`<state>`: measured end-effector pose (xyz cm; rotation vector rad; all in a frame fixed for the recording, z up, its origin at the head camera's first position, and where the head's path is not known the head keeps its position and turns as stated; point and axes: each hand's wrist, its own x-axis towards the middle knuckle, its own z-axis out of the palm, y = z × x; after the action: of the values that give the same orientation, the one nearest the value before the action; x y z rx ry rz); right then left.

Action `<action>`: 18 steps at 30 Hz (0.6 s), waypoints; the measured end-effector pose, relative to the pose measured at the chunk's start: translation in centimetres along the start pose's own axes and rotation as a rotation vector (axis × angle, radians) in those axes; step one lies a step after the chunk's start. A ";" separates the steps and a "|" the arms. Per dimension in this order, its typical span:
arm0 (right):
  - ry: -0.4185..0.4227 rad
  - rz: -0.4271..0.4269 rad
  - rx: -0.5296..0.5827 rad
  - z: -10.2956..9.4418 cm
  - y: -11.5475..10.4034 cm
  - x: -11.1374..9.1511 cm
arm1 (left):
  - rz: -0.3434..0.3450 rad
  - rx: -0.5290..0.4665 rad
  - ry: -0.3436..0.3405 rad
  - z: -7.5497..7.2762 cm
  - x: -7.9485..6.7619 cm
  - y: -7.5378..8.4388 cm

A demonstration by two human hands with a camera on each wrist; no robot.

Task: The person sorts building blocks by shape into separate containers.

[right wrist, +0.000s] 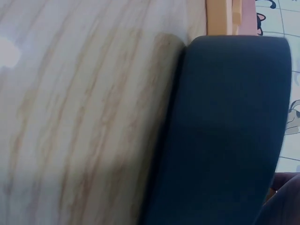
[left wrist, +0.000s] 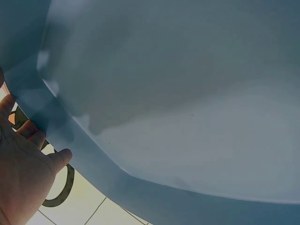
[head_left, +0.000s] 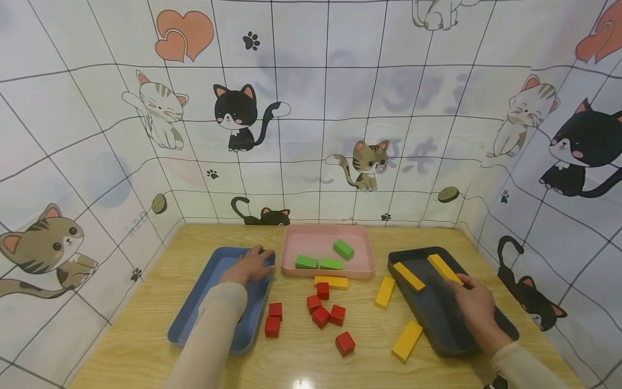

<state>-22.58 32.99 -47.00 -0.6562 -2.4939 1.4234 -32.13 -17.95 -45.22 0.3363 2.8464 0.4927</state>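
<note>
My left hand lies over the far right corner of the blue tray, its fingers spread. The left wrist view shows this hand with fingertips against the outside of the tray's rim. Over the dark grey tray, my right hand pinches one end of a yellow block. A second yellow block lies slanted at that tray's left side. In the right wrist view, the dark tray's side covers most of the right hand.
A pink tray at the back holds three green blocks. Several red cubes are scattered mid-table. Loose yellow blocks lie left of the dark tray, and another yellow block lies before the pink tray.
</note>
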 end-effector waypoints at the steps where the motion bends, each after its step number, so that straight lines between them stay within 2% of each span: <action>1: 0.004 0.004 -0.003 0.0 0.1 0.1 | 0.000 0.001 0.001 0.0 0.0 0.0; 10: 0.038 0.007 -0.060 0.0 0.8 0.6 | -0.008 -0.004 -0.001 -0.1 -0.1 0.2; 18: 0.015 0.019 -0.051 -0.1 0.6 0.5 | -0.013 -0.008 -0.002 0.0 -0.1 0.2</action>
<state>-22.86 33.58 -47.49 -0.6990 -2.5262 1.3601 -32.00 -17.78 -45.12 0.3168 2.8424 0.5010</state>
